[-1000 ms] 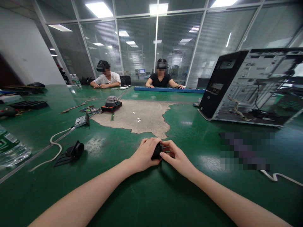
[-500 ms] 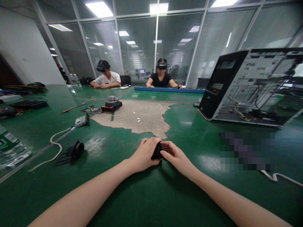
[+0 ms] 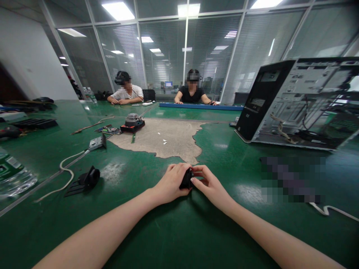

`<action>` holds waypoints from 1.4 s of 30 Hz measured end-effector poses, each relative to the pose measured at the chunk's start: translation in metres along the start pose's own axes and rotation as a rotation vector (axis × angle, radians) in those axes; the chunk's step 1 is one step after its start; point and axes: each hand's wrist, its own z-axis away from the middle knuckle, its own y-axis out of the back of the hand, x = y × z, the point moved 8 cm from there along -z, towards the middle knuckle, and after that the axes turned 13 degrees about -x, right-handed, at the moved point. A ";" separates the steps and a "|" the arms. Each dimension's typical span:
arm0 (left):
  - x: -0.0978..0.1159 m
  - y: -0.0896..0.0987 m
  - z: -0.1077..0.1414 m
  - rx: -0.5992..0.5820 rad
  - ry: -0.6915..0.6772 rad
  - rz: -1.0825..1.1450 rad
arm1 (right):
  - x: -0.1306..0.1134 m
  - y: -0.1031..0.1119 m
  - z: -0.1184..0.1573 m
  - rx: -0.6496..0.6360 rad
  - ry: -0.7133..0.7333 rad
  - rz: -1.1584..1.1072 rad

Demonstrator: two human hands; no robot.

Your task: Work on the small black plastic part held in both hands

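As the left hand (image 3: 173,182) grips and the right hand (image 3: 206,183) pinches a black component (image 3: 185,181), the computer tower (image 3: 259,99) short of the counter's (image 3: 168,235) far edge contains cables (image 3: 281,127).

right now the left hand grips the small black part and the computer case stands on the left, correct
No, the head view shows the computer case standing on the right; the left hand does grip the small black part.

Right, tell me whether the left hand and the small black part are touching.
Touching. The head view shows the left hand wrapped against the small black part, its fingers over the top and its thumb along the near edge.
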 end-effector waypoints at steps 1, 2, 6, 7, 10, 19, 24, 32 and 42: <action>0.000 0.000 0.000 -0.001 0.001 -0.003 | 0.002 -0.001 -0.001 -0.011 -0.020 -0.009; -0.001 -0.001 0.000 -0.002 0.002 -0.005 | 0.004 -0.002 -0.001 -0.022 -0.036 -0.012; -0.001 -0.001 0.000 -0.001 0.001 -0.005 | 0.006 -0.004 -0.001 -0.055 -0.030 -0.013; -0.001 -0.001 0.000 -0.002 0.000 -0.005 | 0.005 -0.004 -0.001 -0.060 -0.012 -0.023; -0.001 -0.001 0.000 -0.002 -0.003 0.001 | 0.000 -0.004 0.001 -0.058 0.045 -0.032; -0.002 -0.001 -0.001 0.000 -0.001 0.002 | -0.001 -0.003 0.000 -0.028 0.027 -0.018; -0.002 -0.001 -0.001 0.001 0.001 0.012 | 0.000 -0.005 0.000 -0.030 -0.006 -0.016; -0.003 -0.002 0.000 -0.007 0.006 0.002 | 0.002 -0.006 0.000 -0.065 -0.020 0.002; -0.001 0.000 0.000 0.001 -0.007 0.008 | -0.003 -0.002 0.001 -0.021 0.034 -0.026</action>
